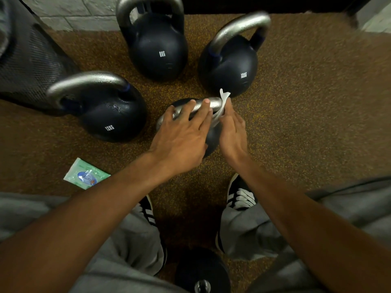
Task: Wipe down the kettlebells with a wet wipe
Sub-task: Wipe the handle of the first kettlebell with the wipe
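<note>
A small black kettlebell [211, 138] with a silver handle [212, 102] stands in the middle of the floor. My left hand [184, 134] lies over the handle with its fingers spread along it. My right hand [231, 132] presses a white wet wipe [222, 102] against the handle's right end. Three more black kettlebells stand around it: a 12 kg one [110, 115] at the left, an 8 kg one [158, 47] at the back, another 12 kg one [230, 66] at the back right.
A green wet wipe packet [86, 173] lies on the speckled brown rubber floor [306, 123] at the left. A black mesh object [27, 64] stands at the far left. My shoes [241, 195] are just below the kettlebell. Another dark weight [201, 269] sits between my legs.
</note>
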### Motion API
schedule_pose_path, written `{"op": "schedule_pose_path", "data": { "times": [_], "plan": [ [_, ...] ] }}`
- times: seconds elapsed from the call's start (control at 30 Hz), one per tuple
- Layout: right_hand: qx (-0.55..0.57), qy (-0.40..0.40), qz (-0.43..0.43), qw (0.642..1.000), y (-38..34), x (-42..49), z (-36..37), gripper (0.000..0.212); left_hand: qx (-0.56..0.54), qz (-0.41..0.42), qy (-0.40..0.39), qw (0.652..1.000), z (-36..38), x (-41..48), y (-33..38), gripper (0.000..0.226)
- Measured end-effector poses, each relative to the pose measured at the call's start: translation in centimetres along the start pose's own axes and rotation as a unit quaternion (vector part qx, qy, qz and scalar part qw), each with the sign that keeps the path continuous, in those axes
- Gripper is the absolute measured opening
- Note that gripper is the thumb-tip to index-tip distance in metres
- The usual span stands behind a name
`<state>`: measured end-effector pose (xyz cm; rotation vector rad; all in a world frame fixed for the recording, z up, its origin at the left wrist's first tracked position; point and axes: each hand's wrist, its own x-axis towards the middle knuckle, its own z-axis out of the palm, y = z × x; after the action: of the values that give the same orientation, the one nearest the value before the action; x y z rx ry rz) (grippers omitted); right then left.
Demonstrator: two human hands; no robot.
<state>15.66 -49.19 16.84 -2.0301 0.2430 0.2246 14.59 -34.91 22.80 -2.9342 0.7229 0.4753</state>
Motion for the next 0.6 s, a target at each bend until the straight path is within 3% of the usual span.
{"op": "schedule_pose_path", "data": {
  "times": [0.1,0.3,0.4,0.5,0.6],
  "plan": [
    [-0.038,0.028,-0.004,0.999,-0.2,-0.5,0.1,0.064,-0.001,0.002,-0.003,1.0,-0.1,0.0,0.1,0.079],
    [0.176,0.055,0.174,0.967,-1.8,2.3,0.7,0.047,-0.007,0.002,-0.001,1.0,-0.2,0.1,0.0,0.079],
    [0.131,0.078,0.134,0.979,-2.6,1.5,0.3,0.025,-0.008,0.003,0.001,1.0,-0.1,0.0,0.0,0.079],
    [0.116,0.08,0.094,0.985,-2.6,0.6,0.5,0.031,-0.015,0.003,0.012,1.0,0.1,0.0,-0.1,0.08],
    [0.116,0.081,0.116,0.983,-2.3,1.3,0.7,0.034,-0.011,0.006,0.016,1.0,0.2,0.0,-0.1,0.081]
  ]
}}
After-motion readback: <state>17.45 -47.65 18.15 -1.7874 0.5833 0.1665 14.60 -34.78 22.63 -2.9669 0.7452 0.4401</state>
